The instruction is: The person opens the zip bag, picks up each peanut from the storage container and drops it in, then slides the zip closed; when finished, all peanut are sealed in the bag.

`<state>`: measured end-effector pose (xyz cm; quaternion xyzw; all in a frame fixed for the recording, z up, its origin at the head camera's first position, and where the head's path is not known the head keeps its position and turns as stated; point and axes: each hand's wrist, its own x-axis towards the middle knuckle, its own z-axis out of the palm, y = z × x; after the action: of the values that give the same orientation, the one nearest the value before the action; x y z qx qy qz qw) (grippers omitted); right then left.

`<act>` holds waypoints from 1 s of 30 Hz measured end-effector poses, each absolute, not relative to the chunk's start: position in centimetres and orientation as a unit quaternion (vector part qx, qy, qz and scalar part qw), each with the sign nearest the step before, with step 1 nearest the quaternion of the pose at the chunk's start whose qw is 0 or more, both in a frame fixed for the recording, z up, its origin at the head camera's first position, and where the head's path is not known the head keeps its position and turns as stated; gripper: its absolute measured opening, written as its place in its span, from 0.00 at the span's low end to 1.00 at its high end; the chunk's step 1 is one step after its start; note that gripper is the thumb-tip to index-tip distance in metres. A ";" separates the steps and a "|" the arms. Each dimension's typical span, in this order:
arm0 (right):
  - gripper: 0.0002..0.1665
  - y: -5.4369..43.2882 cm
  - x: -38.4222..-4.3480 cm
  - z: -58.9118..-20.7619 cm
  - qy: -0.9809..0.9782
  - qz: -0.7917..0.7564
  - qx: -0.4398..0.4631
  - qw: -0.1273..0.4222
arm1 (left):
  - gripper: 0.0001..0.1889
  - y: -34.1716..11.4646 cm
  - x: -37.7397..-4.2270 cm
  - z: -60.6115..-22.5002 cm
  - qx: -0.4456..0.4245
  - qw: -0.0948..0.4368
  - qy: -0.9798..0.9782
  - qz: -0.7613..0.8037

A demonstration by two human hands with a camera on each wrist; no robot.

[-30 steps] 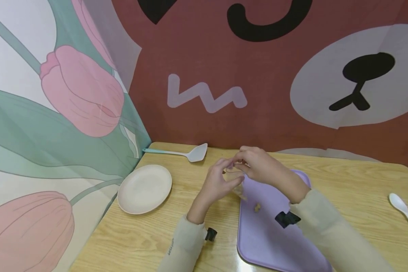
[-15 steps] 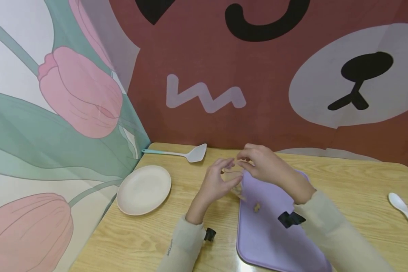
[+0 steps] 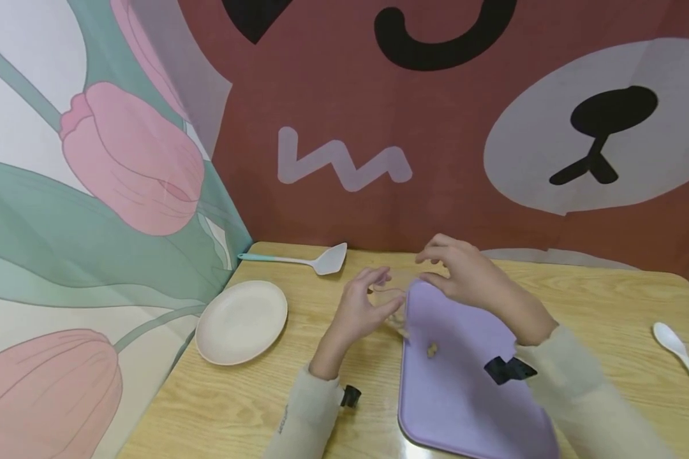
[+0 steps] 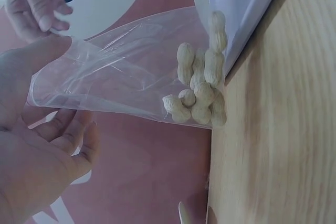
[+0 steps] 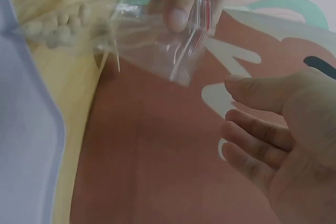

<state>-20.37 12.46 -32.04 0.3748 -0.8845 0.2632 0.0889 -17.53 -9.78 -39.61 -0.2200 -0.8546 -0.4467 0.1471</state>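
Observation:
A clear zip-top bag [image 4: 121,66] hangs from my left hand [image 3: 357,312], which grips it near its mouth with the thumb on one side and fingers on the other. Several peanuts [image 4: 202,98] in their shells lie gathered at the bag's bottom, close to the table. In the right wrist view a red line [image 5: 208,17] runs along the bag's mouth. My right hand [image 3: 467,271] is off to the right of the bag, over the far end of the purple tray [image 3: 465,408], holding nothing, its fingers loosely bent. One peanut [image 3: 432,350] lies on the tray.
A cream plate [image 3: 241,322] sits on the wooden table at the left. Behind it, by the wall, lies a spatula [image 3: 330,259] with a pale blue handle. A white spoon [image 3: 670,339] rests at the right. Printed cloth covers the walls at the back and left.
My right hand has drawn away from the bag's mouth to the right, and its fingers have spread. The left hand keeps holding the bag with little movement.

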 end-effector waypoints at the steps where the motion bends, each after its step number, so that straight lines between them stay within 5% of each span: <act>1: 0.15 12.7 -20.3 -32.2 -0.885 0.266 0.371 0.086 | 0.29 -9.8 -17.6 -39.6 -0.217 0.146 -0.855 -0.447; 30: 0.17 13.8 -17.5 -42.7 -0.868 0.247 0.431 0.013 | 0.29 -9.7 -17.7 -39.5 -0.222 0.151 -0.851 -0.451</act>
<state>-17.49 13.85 -42.71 0.4307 -0.8678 0.2473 0.0131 -17.72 -9.72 -39.50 -0.2223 -0.8511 -0.4511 0.1508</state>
